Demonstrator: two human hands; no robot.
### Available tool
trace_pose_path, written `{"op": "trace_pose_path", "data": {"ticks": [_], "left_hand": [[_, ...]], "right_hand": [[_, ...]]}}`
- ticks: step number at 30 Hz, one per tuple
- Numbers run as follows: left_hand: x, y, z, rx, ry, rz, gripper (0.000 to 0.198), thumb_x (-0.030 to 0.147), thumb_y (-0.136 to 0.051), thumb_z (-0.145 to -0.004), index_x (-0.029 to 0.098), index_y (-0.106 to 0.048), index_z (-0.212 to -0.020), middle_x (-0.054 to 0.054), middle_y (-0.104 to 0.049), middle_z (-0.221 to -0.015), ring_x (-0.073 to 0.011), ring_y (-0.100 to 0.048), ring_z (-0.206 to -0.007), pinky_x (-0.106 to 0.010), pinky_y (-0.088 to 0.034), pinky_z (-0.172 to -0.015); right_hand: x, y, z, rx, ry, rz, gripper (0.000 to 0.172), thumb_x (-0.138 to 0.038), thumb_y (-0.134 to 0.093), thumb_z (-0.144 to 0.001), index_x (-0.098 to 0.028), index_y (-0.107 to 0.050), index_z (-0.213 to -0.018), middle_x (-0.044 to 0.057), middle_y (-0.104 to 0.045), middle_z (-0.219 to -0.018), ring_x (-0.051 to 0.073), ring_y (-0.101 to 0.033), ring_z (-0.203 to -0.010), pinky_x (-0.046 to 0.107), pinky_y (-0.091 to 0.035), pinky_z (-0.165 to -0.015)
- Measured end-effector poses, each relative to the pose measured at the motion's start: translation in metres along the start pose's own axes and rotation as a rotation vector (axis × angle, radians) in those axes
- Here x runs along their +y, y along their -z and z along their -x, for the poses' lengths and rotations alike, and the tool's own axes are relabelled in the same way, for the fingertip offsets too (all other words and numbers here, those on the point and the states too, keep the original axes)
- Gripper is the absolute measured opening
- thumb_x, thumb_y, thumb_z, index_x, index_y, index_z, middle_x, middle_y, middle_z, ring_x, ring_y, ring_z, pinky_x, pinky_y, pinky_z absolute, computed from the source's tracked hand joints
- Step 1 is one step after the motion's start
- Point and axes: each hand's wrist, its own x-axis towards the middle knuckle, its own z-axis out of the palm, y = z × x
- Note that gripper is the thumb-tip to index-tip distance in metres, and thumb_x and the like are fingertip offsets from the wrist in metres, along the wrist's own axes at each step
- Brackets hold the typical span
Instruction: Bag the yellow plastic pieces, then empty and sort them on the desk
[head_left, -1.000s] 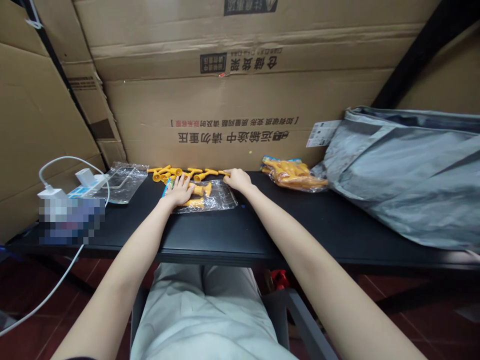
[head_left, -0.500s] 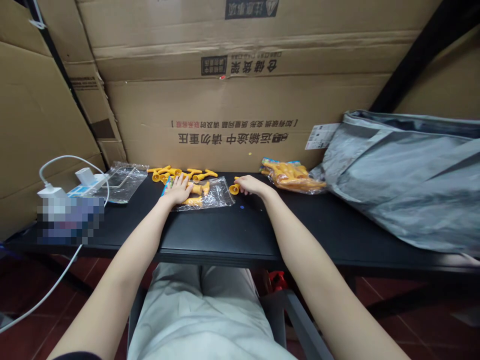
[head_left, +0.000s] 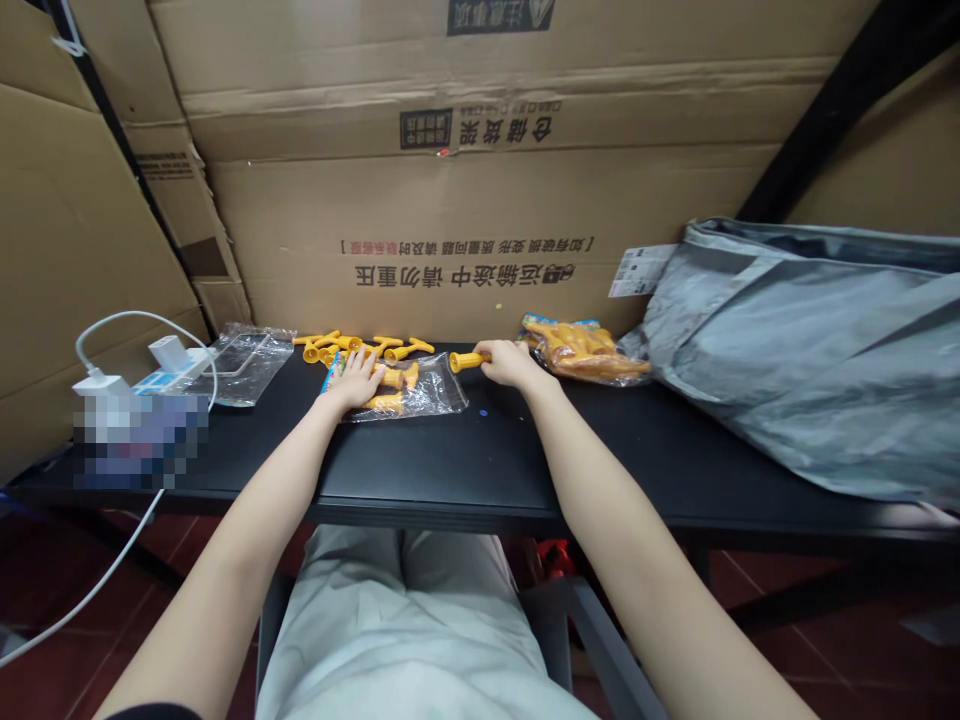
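My left hand (head_left: 355, 383) lies flat with fingers spread on a clear plastic bag (head_left: 439, 392), pressing it against the table. Inside the bag are several yellow plastic pieces (head_left: 386, 402), and a blue printed edge shows beside the hand. My right hand (head_left: 508, 362) is closed around one end of a yellow horn-shaped plastic piece (head_left: 465, 362). Its hollow round end points left, just by the bag's right-hand end. Behind my left hand lies a loose pile of similar yellow pieces (head_left: 409, 350).
A filled bag of yellow pieces (head_left: 581, 350) lies right of my right hand, beside a large grey fabric bag (head_left: 810, 360). At left are another clear bag (head_left: 251, 365), a power strip (head_left: 176, 370) and a white charger with cable (head_left: 105, 395). Cardboard (head_left: 465, 210) stands behind the black table (head_left: 442, 470).
My right hand has shifted slightly right and up. The yellow piece in it has turned from facing me to lying sideways, its hollow end leftward. My left hand stays on the bag.
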Motion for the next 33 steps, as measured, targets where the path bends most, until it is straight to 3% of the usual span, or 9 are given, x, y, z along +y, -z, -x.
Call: {"op": "trace_pose_path", "data": {"ticks": [4, 9, 17, 22, 29, 33], "left_hand": [[-0.002, -0.001, -0.002, -0.011, 0.0, 0.003, 0.07, 0.056, -0.01, -0.09, 0.024, -0.016, -0.152, 0.0, 0.0, -0.159, -0.0217, 0.002, -0.146, -0.049, -0.007, -0.118], [-0.003, -0.003, -0.004, 0.003, -0.002, -0.007, 0.07, 0.056, -0.01, -0.09, 0.023, -0.018, -0.152, 0.0, -0.001, -0.159, -0.0231, 0.001, -0.146, -0.049, -0.008, -0.118], [-0.003, -0.003, -0.003, 0.018, -0.005, 0.031, 0.069, 0.055, -0.011, -0.091, 0.024, -0.02, -0.151, -0.001, -0.003, -0.159, -0.0239, 0.0, -0.146, -0.05, -0.005, -0.117], [-0.005, -0.003, -0.006, 0.026, 0.013, 0.115, 0.068, 0.054, -0.008, -0.092, 0.022, -0.02, -0.151, -0.002, -0.005, -0.159, -0.0233, 0.0, -0.146, -0.051, -0.006, -0.117], [-0.009, -0.005, -0.011, 0.062, 0.035, 0.276, 0.068, 0.053, -0.004, -0.092, 0.024, -0.02, -0.151, 0.0, -0.007, -0.159, -0.0203, 0.0, -0.146, -0.049, -0.006, -0.117], [-0.007, -0.004, -0.011, 0.069, 0.05, 0.306, 0.068, 0.054, -0.005, -0.092, 0.026, -0.021, -0.151, 0.0, -0.008, -0.159, -0.0205, 0.0, -0.146, -0.049, -0.005, -0.117]], "right_hand": [[-0.011, 0.015, 0.007, -0.053, 0.042, 0.01, 0.035, -0.008, -0.053, -0.074, -0.025, -0.073, -0.098, 0.006, -0.072, -0.099, 0.027, -0.06, -0.103, 0.052, -0.027, -0.099], [-0.025, 0.017, 0.013, -0.133, 0.056, 0.041, 0.039, -0.003, -0.054, -0.07, -0.026, -0.075, -0.093, 0.006, -0.073, -0.095, 0.027, -0.061, -0.1, 0.052, -0.026, -0.097], [-0.052, 0.016, 0.019, -0.169, 0.214, -0.067, 0.028, -0.016, -0.055, -0.073, -0.023, -0.074, -0.091, 0.003, -0.072, -0.089, 0.022, -0.06, -0.09, 0.041, -0.031, -0.09], [-0.055, 0.006, 0.016, -0.163, 0.228, -0.335, 0.018, -0.024, -0.059, -0.072, -0.02, -0.074, -0.082, 0.0, -0.069, -0.078, 0.018, -0.059, -0.077, 0.032, -0.039, -0.081], [-0.039, -0.023, -0.001, -0.139, 0.263, -0.723, 0.021, -0.027, -0.063, -0.066, -0.014, -0.073, -0.079, -0.001, -0.063, -0.068, 0.013, -0.053, -0.062, 0.024, -0.04, -0.061], [-0.043, -0.033, -0.002, -0.177, 0.326, -0.758, 0.022, -0.03, -0.064, -0.067, -0.013, -0.072, -0.077, -0.001, -0.06, -0.065, 0.012, -0.05, -0.06, 0.024, -0.039, -0.06]]}}
